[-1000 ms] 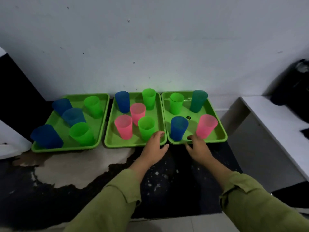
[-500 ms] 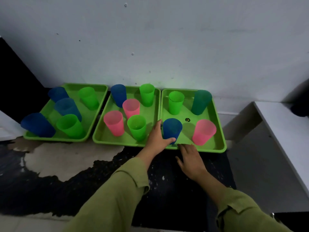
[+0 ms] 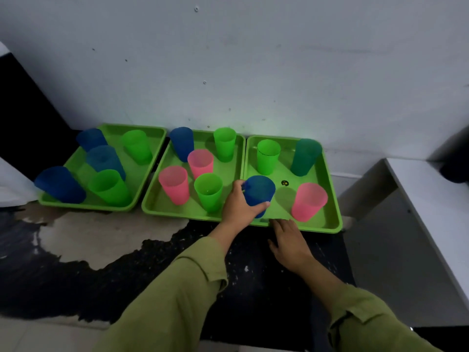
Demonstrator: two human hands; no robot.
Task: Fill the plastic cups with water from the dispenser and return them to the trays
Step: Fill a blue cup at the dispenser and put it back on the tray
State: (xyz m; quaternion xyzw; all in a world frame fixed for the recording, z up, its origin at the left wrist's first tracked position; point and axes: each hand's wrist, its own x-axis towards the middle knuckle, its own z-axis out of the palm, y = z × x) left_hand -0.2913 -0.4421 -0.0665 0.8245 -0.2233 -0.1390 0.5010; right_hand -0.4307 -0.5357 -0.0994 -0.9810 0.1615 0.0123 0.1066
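Olive-green sleeves (image 3: 177, 301) in the foreground, stretched over a dark table (image 3: 152, 262) worn pale in a patch at left. Right hand (image 3: 289, 240) flat on the table, fingers straight and close together, tips at the near rim of the right tray (image 3: 335, 199). Left hand (image 3: 237, 208) just beyond, thumb and fingers curled round the lower half of a blue cup (image 3: 260, 191) at that tray's near left corner; lifted or standing on the tray floor, cannot tell. To its right on the same tray, a pink cup (image 3: 308, 201); farther back, a far green cup (image 3: 267, 157) and a teal cup (image 3: 304, 157), all upright. Just left of the gripping hand, a near green cup (image 3: 208, 191) on the middle tray (image 3: 157, 208), edge to edge with the right tray and carrying four other cups in pink, blue and green. Farther left, across a narrow dark gap, the left tray (image 3: 83, 205) with three blue cups and two green. Behind all three trays, a grey-white wall (image 3: 228, 59).
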